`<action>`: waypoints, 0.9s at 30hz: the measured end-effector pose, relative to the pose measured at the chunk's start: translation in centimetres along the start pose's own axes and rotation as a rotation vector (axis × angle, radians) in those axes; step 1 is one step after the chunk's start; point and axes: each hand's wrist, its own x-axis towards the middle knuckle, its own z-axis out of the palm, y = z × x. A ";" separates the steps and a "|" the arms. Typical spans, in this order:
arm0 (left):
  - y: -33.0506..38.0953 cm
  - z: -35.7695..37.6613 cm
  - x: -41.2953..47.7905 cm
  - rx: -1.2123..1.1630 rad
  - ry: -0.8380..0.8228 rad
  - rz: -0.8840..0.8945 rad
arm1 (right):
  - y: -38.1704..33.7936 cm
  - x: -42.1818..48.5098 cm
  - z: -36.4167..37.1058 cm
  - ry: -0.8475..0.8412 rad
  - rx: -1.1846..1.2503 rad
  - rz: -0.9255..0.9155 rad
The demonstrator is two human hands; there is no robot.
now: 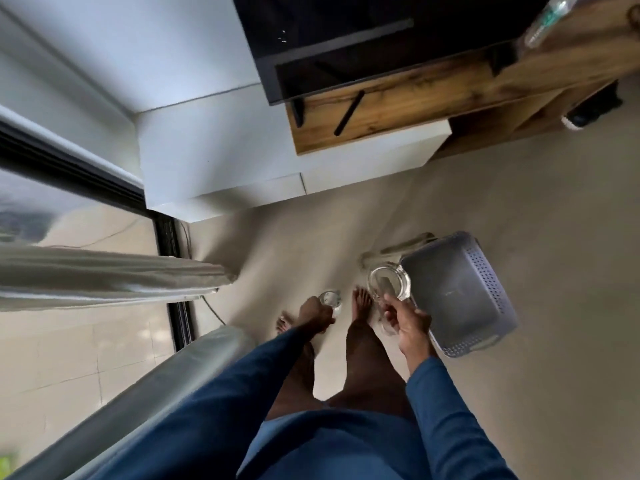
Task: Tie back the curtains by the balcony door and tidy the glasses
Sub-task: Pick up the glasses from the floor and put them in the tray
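At far left, a pale curtain (104, 271) lies gathered across the dark balcony door frame (168, 233). To its right, the left hand (313, 311) reaches down with fingers curled round a small glass (330, 301), low over the floor (519, 202) just beside the bare feet. Further right, the right hand (410, 323) grips a larger glass (389, 282), its fingers wrapped round the side. This glass is held against the near rim of a grey perforated basket (485, 271) standing on the floor.
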 end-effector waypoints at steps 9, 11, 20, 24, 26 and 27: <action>8.3 13.3 1.5 0.362 -0.148 0.144 | -3.7 10.0 -9.0 0.165 0.065 0.033; 9.7 15.7 2.5 0.331 -0.196 0.179 | -4.2 12.9 -10.4 0.188 0.086 0.050; 10.4 25.1 16.0 0.525 -0.078 0.224 | -5.3 24.4 -14.0 0.272 0.168 0.136; 11.4 26.6 17.3 0.545 -0.034 0.172 | -4.9 27.7 -14.6 0.305 0.114 0.127; 12.9 27.0 15.9 0.508 -0.029 0.165 | -4.4 28.8 -14.7 0.315 0.101 0.122; 13.3 27.3 15.7 0.500 -0.040 0.171 | -4.3 29.3 -14.7 0.313 0.100 0.117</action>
